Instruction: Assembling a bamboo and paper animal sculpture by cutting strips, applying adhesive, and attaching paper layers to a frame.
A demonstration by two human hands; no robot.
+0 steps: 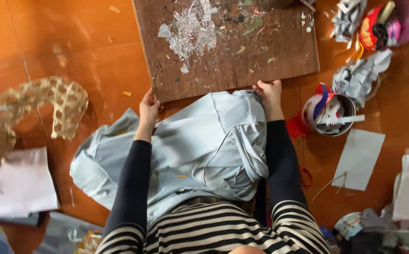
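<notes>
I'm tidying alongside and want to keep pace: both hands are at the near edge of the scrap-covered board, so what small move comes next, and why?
Probably lift the board level. The left hand and right hand grip its near edge, the blue cloth lies under that edge, and paper scraps lie loose on top, so tilting would spill them.

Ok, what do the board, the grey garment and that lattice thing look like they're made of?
Board: brown matt wood or fibreboard, flat and rigid, stained with paint scraps. Garment: soft woven cloth with creases and seams. Lattice thing: probably split bamboo or cane, pale strips in open weave.
</notes>
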